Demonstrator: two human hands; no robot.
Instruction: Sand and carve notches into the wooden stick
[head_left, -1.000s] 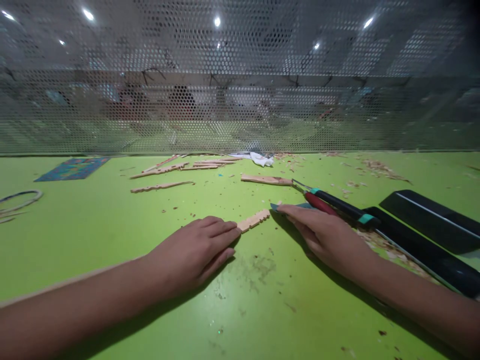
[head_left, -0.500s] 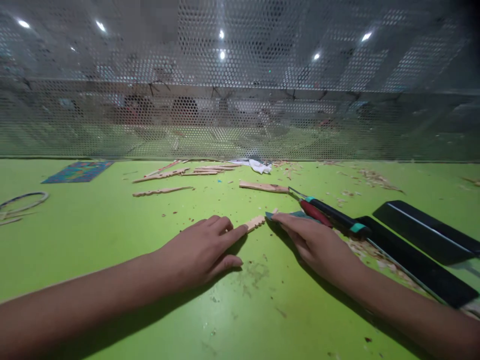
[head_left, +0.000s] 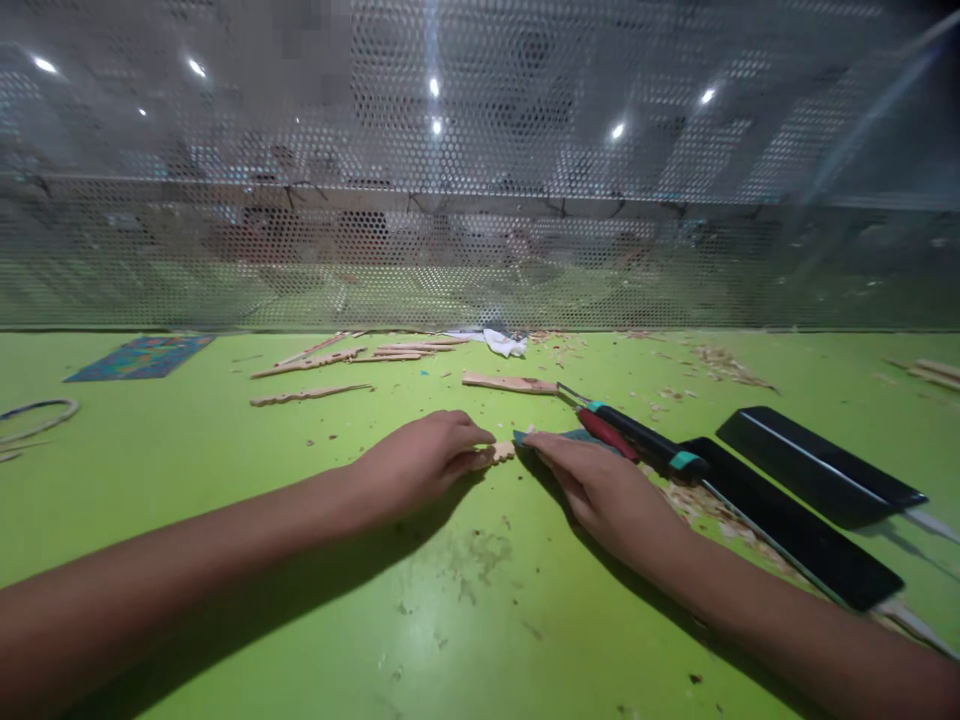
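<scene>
"Since the fingers of the left hand were laid flatter a second ago, what is seen now?"
"Its grip is closed, thumb drawn in; the notched pale wooden strip is pinched over the lime-green bench, less of it exposed."
"And the right hand?"
"The dark teal flat sheet is covered as before; whether it is gripped cannot be told."

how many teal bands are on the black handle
2: one teal band at the far end of the black handle, another teal band at its near end; its underside is hidden.
</scene>
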